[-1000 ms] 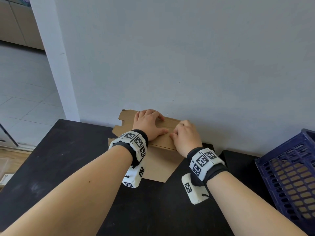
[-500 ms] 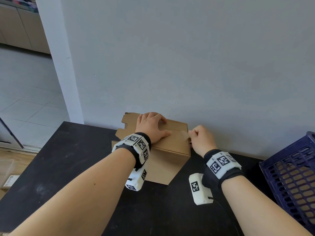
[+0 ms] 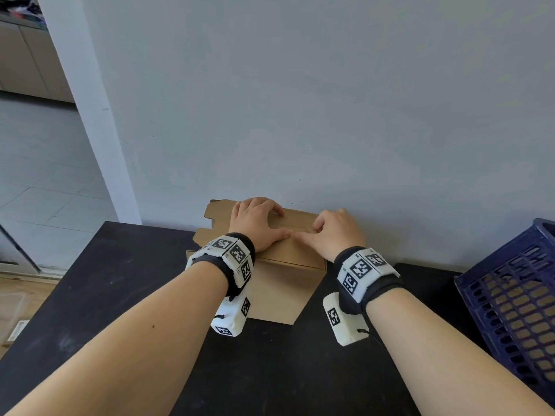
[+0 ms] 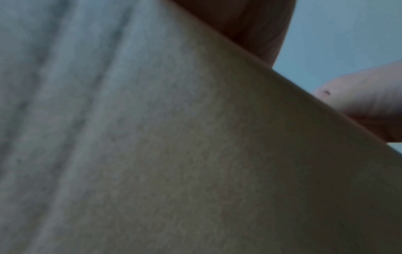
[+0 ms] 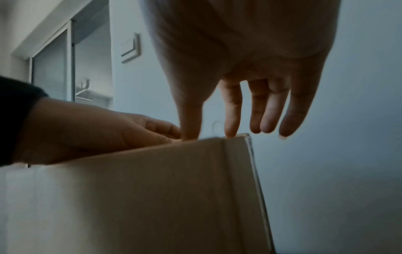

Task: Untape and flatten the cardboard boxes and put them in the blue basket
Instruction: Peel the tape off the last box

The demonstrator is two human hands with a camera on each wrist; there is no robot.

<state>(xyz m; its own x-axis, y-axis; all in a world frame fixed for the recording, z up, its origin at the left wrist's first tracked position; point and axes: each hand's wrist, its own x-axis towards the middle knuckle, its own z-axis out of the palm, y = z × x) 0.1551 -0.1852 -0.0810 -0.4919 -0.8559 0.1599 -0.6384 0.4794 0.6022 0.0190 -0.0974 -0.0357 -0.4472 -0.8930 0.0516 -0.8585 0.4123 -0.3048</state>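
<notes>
1. While the cardboard box [image 3: 285, 265] stands on the black table [image 3: 99, 295] close against the wall [image 3: 330, 100], the head view shows both hands on its top. The left hand [image 3: 256, 223] lies flat, fingers spread and relaxed, pressing the lid. The right hand [image 3: 336, 232] rests beside it, thumb tip almost meeting the left thumb. A flattened piece of cardboard [image 3: 217, 216] lies behind the box, and the blue basket [image 3: 510, 295] waits at the right edge of the table.

2. Because the left wrist view sits so close, it shows little beyond blurred cardboard filling the picture, with a bit of the other hand past the box's edge; the left fingers cannot be read here.

3. Since the right wrist view looks up along the palm, the right fingers [image 5: 232, 110] show nearly straight and pointing down, thumb and forefinger tips touching the box's top edge, holding nothing. Whether any tape remains there is too unclear to tell.

4. If tape is still on the seam, the sensible way is to keep the left palm weighting the lid, work a fingernail under the tape's end, then peel low and along the seam so the box does not lift or skid.
</notes>
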